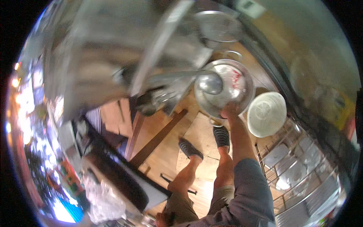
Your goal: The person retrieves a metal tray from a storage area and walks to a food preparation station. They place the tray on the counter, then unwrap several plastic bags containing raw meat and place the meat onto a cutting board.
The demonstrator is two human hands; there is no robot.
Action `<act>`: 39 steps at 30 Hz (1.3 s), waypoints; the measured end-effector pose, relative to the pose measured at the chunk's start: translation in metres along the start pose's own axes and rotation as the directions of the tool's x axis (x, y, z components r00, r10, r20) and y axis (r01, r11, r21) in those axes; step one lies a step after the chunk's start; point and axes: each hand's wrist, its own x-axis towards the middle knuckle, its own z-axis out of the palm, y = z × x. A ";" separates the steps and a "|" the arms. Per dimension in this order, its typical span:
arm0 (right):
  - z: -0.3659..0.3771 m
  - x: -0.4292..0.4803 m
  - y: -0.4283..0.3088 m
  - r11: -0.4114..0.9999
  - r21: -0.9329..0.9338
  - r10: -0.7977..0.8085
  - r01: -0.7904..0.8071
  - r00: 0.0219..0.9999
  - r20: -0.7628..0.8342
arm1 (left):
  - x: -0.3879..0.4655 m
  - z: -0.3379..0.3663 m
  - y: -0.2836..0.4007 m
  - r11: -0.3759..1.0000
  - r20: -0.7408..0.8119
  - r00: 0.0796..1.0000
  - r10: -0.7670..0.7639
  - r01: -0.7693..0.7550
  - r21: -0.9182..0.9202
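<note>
Ahead of my feet stands a large round metal pot with a loop handle (216, 122) on its near side. A metal lid (236, 90) with red writing covers its top. My right hand (231, 110) is bunched over the lid's near rim, its fingers partly blurred. What looks like a ladle, with a rounded shiny bowl (210, 83) and long handle (175, 74), reaches over the lid from the left. A white ribbed plastic basket (266, 115) sits tilted right of my forearm. My left hand (165, 219) shows only as a blurred patch at the bottom edge.
A wire rack (279, 173) with metal containers stands at the right. Beyond the pot is a metal strainer basket (218, 27). A blurred metal counter edge (161, 45) runs along the upper left. Cardboard (116, 116) and a clear plastic bag (103, 198) lie at the left.
</note>
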 end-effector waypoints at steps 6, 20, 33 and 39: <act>-0.027 -0.043 0.019 0.984 -0.136 -0.163 0.115 0.886 -0.433 | -0.030 0.014 -0.006 0.970 -0.124 0.964 0.235 -0.226 0.088; -0.151 -0.331 0.036 0.747 0.533 -0.080 0.397 0.850 -0.521 | -0.050 0.038 0.007 0.884 -0.190 0.967 0.171 -0.236 -0.404; -0.199 -0.624 -0.339 0.245 -0.498 -0.965 0.832 0.158 -0.211 | -0.046 -0.096 -0.058 0.561 -0.610 0.784 0.113 -0.558 -0.612; -0.220 -0.660 -0.404 0.407 0.226 -0.860 0.885 0.455 -0.233 | -0.031 -0.195 -0.072 0.597 -0.891 0.452 -0.040 -0.704 -0.384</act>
